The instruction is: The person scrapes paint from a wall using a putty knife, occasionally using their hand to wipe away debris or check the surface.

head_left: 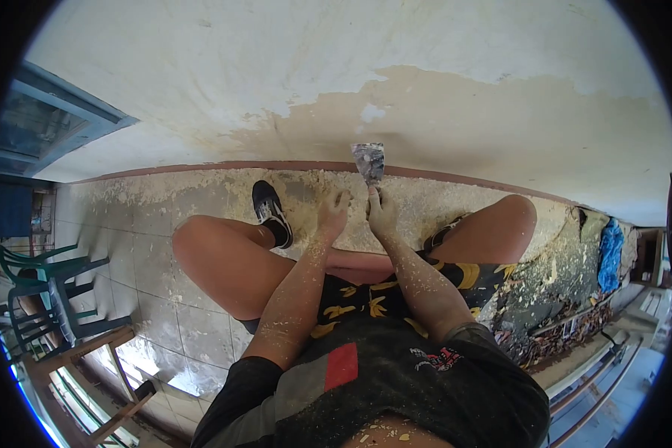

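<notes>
Scraper (368,162): blade upright against the wall (201,67), just above the red-brown skirting band (201,166), at the lower rim of a bare tan patch (455,112). My right hand (381,214) grips the handle from below, fingers pressed together around it. My left hand (334,213) sits just beside it, fingers curled in, and I cannot tell whether they touch the handle. I judge the stripping part done. The tan patch runs from the middle toward the right, while cream paint covers the wall above and to the left, and a small pale spot (371,113) remains inside the patch. Paint flakes (201,187) lie thick along the foot of the wall. My knees flank the hands, and a black shoe (270,209) rests near the skirting. To the left, the tiled floor (164,299) gives room up to a blue window frame (60,112); green chairs (45,291) stand well apart. To the right, rubble (552,299) and a blue cloth (611,254) crowd the wall.
</notes>
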Available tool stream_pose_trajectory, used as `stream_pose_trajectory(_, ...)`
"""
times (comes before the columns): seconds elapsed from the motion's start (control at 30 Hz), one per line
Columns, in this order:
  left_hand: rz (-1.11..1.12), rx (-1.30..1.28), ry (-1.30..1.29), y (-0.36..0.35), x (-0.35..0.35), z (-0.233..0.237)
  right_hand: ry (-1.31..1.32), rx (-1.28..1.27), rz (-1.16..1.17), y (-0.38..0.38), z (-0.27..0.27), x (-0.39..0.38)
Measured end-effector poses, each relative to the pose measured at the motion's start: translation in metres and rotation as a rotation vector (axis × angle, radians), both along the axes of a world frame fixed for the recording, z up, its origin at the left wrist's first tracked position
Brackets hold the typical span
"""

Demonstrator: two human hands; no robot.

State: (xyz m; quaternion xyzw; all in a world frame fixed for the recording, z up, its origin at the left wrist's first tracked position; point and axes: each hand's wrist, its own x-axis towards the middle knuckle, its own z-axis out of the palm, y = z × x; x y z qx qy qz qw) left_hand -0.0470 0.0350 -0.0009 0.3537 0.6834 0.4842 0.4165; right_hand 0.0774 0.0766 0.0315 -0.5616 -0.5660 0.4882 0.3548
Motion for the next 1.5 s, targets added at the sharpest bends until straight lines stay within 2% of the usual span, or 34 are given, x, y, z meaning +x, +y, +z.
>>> stream_pose_trajectory(0.07, 0.071, 0.047, -0.045, 0.000, 0.003, 0.007, 0.021, -0.020, -0.041, -0.001, -0.003, 0.003)
stream_pose_trajectory(0.13, 0.150, 0.077, -0.039, 0.002, 0.004, 0.012, 0.188, -0.086, -0.076, 0.000, 0.003, 0.004)
stream_pose_trajectory(0.33, 0.117, 0.163, -0.150, 0.008, 0.008, 0.049, 0.368, -0.057, -0.055, -0.001, 0.009, 0.005)
stream_pose_trajectory(0.47, 0.068, 0.222, -0.053, 0.019, 0.013, 0.077, 0.471, -0.116, -0.010, -0.003, 0.027, 0.001)
stream_pose_trajectory(0.57, 0.003, 0.255, -0.175, 0.050, 0.009, 0.099, 0.445, -0.134, 0.000, 0.001, 0.049, -0.011)
stream_pose_trajectory(0.63, -0.225, 0.128, -0.498, 0.064, 0.001, 0.119, 0.468, -0.212, 0.013, 0.015, 0.079, -0.021)
stream_pose_trajectory(0.67, -0.226, 0.133, -0.498, 0.067, 0.003, 0.122, 0.468, -0.207, 0.014, 0.019, 0.074, -0.026)
stream_pose_trajectory(0.73, -0.211, 0.279, -0.515, 0.075, 0.010, 0.127, 0.214, 0.037, 0.014, 0.032, 0.055, -0.034)
stream_pose_trajectory(0.77, -0.118, 0.236, -0.601, 0.077, 0.013, 0.123, 0.127, -0.032, 0.063, 0.034, 0.043, -0.031)
stream_pose_trajectory(0.9, -0.147, 0.229, -0.539, 0.094, 0.007, 0.102, 0.177, 0.195, -0.076, 0.043, 0.026, -0.038)
stream_pose_trajectory(0.93, -0.142, 0.205, -0.547, 0.097, 0.010, 0.106, 0.126, 0.186, -0.029, 0.043, 0.047, -0.037)
stream_pose_trajectory(1.0, -0.023, 0.359, -0.474, 0.105, 0.013, 0.136, 0.029, 0.169, 0.069, 0.051, 0.095, -0.035)
stream_pose_trajectory(1.03, 0.001, 0.321, -0.448, 0.108, 0.010, 0.137, -0.007, 0.042, 0.093, 0.054, 0.109, -0.036)
stream_pose_trajectory(1.07, 0.007, 0.297, -0.455, 0.101, 0.012, 0.118, -0.013, 0.018, 0.093, 0.048, 0.091, -0.040)
stream_pose_trajectory(1.13, -0.040, 0.166, -0.376, 0.097, 0.012, 0.080, 0.180, 0.326, -0.143, 0.044, 0.051, -0.052)
stream_pose_trajectory(1.2, -0.021, 0.203, -0.365, 0.099, 0.016, 0.108, 0.221, 0.535, -0.206, 0.047, 0.032, -0.057)
stream_pose_trajectory(1.27, 0.016, 0.346, -0.479, 0.105, 0.019, 0.131, 0.189, 0.602, -0.196, 0.054, 0.038, -0.052)
stream_pose_trajectory(1.3, 0.013, 0.245, -0.270, 0.114, 0.011, 0.131, 0.164, 0.352, -0.050, 0.063, 0.069, -0.044)
stream_pose_trajectory(1.37, -0.058, 0.226, -0.306, 0.112, 0.006, 0.157, 0.151, -0.090, 0.189, 0.074, 0.127, -0.031)
stream_pose_trajectory(1.4, -0.125, 0.234, -0.328, 0.114, 0.006, 0.169, 0.148, -0.084, 0.185, 0.065, 0.120, -0.030)
stream_pose_trajectory(1.47, -0.087, 0.183, -0.378, 0.095, 0.019, 0.134, 0.236, 0.163, -0.078, 0.043, 0.074, -0.041)
stream_pose_trajectory(1.5, -0.038, 0.101, -0.432, 0.090, 0.023, 0.140, 0.391, 0.181, -0.224, 0.036, 0.074, -0.055)
